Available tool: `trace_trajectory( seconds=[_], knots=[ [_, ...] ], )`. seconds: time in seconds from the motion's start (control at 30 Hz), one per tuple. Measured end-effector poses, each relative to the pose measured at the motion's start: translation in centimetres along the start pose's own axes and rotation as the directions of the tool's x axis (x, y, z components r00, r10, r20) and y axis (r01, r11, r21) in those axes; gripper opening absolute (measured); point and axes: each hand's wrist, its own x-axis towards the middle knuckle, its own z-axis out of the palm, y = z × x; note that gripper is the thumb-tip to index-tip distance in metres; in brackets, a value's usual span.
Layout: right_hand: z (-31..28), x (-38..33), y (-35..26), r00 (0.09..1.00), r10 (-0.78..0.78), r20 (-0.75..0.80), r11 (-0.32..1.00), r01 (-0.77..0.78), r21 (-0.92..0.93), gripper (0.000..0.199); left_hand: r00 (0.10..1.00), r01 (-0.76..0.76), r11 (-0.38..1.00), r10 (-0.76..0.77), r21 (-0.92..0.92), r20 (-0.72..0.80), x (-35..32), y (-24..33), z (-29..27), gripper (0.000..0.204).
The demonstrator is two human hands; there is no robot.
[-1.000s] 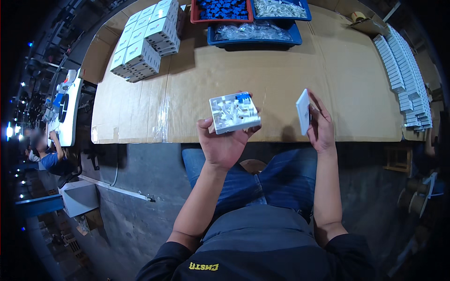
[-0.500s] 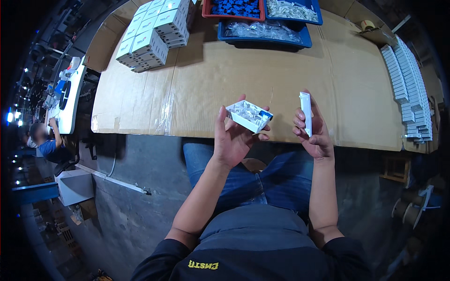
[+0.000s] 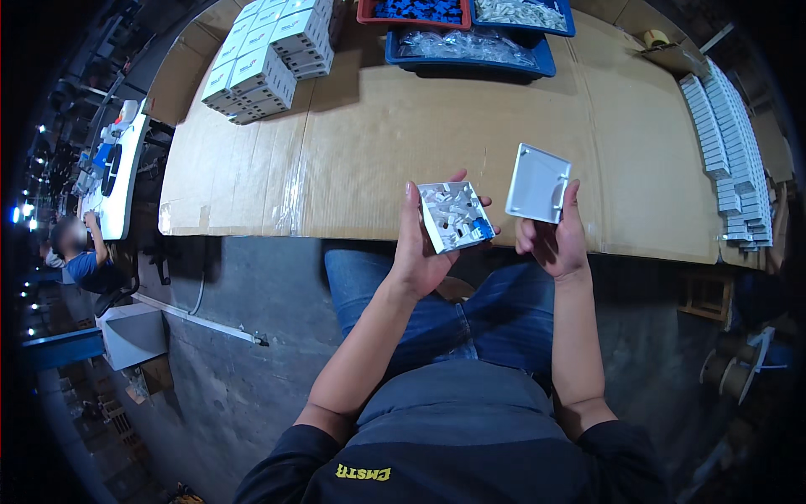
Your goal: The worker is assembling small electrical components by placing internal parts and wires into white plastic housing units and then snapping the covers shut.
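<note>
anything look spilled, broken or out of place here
Nothing stands out. The small parts sit inside the box in the left hand, with none visibly spilled on the table. The lid is off, in the right hand, and shows no clear damage.

Ok so the count: two bare hands, one left hand [image 3: 422,259] and one right hand [image 3: 562,249], with one square white plastic box [image 3: 431,232] and one flat square white plastic cover [image 3: 536,181]. Small white plastic bits [image 3: 450,204] in the box? Way too jumbled to count. Up top it's three plastic trays, one red tray [image 3: 411,24] and two blue trays [image 3: 470,69]. One stack of white cartons [image 3: 262,71], plus loads of slim white pieces [image 3: 729,164] packed too tight to tally. Oh, and one tan roll [image 3: 655,39].
</note>
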Motion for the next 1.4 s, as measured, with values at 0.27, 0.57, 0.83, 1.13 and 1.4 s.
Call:
trace_trajectory(
  seconds=[0.27, 0.57, 0.83, 1.13, 1.4],
  knots=[
    [2.2, 0.3, -2.5, 0.977, -0.120, -0.174, 0.989, 0.103, -0.103, 0.062, 0.997, 0.059, 0.995, -0.054, -0.086, 0.060, -0.3, 0.1, -1.0, 0.098],
    [0.6, 0.2, -3.8, 0.994, -0.103, -0.025, 0.995, 0.103, 0.010, 0.071, 0.992, 0.124, 0.980, -0.119, -0.158, 0.041, 0.0, -0.2, -0.7, 0.090],
    [1.1, 1.5, -3.6, 0.981, -0.103, 0.167, 0.973, 0.064, 0.222, 0.077, 0.988, 0.156, 0.965, -0.150, -0.211, 0.048, 0.2, -0.6, -0.5, 0.085],
    [3.7, 4.1, -4.4, 0.990, -0.039, 0.135, 0.897, 0.094, -0.433, 0.082, 0.989, 0.103, 0.981, -0.118, -0.164, -0.085, 0.1, -1.4, 0.7, 0.079],
    [5.8, 5.5, -2.9, 0.983, 0.034, 0.179, 0.619, 0.120, -0.777, 0.072, 0.986, 0.142, 0.972, -0.156, -0.186, -0.064, 0.2, -1.2, 1.0, 0.080]
  ],
)
